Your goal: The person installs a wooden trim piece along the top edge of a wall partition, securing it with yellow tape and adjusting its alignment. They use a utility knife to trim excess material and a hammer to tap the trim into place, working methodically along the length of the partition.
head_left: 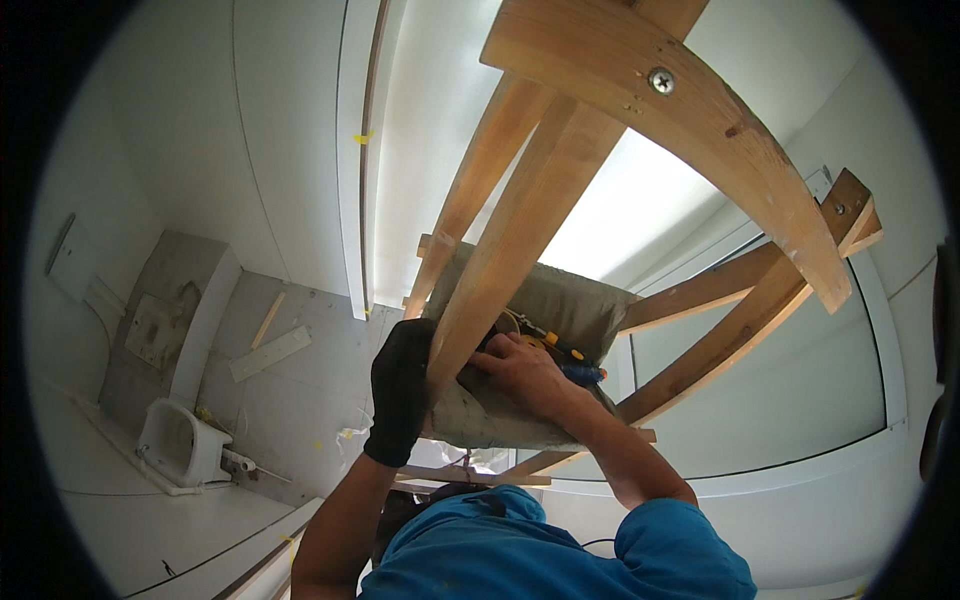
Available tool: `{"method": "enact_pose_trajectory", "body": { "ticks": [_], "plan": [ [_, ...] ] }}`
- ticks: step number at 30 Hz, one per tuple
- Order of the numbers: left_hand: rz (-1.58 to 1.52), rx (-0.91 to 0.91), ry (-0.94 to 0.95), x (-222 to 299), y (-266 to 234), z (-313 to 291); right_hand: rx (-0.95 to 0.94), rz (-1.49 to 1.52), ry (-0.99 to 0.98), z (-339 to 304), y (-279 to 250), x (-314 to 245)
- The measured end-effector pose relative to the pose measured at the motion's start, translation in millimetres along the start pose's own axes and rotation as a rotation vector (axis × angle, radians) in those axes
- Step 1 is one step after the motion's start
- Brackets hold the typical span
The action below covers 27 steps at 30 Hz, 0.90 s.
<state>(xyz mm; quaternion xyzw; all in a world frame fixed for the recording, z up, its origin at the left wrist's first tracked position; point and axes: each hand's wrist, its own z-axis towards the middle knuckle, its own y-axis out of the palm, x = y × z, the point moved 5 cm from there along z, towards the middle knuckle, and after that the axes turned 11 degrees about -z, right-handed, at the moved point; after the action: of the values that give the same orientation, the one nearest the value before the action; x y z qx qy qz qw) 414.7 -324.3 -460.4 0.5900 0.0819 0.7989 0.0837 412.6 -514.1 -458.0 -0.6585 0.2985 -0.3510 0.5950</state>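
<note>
A wooden stepladder (530, 190) stands in front of me, with a grey-green canvas tool bag (580, 290) hung between its legs. Into the bag reaches my bare right hand (525, 372), fingers bent among the tools; whatever they pinch is hidden. Beside it lie yellow-and-black tool handles (540, 340) and a dark blue handle with an orange end (583, 374). My left hand (402, 375), in a black glove, is at the bag's left side, against a ladder leg. That leg hides its fingers.
Pale wall panels surround the ladder. At lower left a white toilet bowl (180, 445) stands near a grey raised ledge (175, 300). A white board (270, 353) and a thin wood strip (268, 320) lie on the tiled floor. A framed glass panel (760, 390) is at right.
</note>
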Motion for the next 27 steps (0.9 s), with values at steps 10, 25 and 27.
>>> {"method": "enact_pose_trajectory", "body": {
  "ticks": [10,25,27],
  "plan": [
    [0.002,0.008,-0.009,-4.7,-4.4,-3.9,-0.317,-0.023,0.561,-77.5,1.1,41.8],
    [-0.013,0.011,0.052,2.6,2.8,-0.6,-0.023,0.047,0.327,18.0,17.6,76.1],
    [0.097,-0.008,0.136,5.9,5.0,-1.0,-0.101,0.139,0.243,16.9,8.3,78.2]
  ]
}}
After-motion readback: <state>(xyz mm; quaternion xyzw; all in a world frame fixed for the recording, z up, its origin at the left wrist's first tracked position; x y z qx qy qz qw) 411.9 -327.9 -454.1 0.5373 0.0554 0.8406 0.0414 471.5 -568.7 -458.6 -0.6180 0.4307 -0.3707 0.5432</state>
